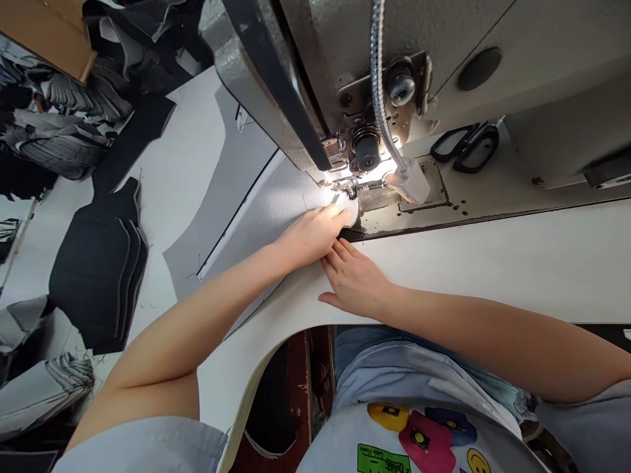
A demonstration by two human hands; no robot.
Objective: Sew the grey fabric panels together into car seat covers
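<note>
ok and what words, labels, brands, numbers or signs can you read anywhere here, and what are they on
No word or number reads clearly.
Green patch on the shirt: dark lettering, too small and blurred to read.
Yellow smiley face on the shirt: a picture sign, no words made out.
Sewing machine: no readable brand or number.
Grey fabric under the hands: no lettering seen.

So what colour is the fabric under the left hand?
The fabric is light grey with a fine mesh-like pattern, best seen in the head view.
</note>
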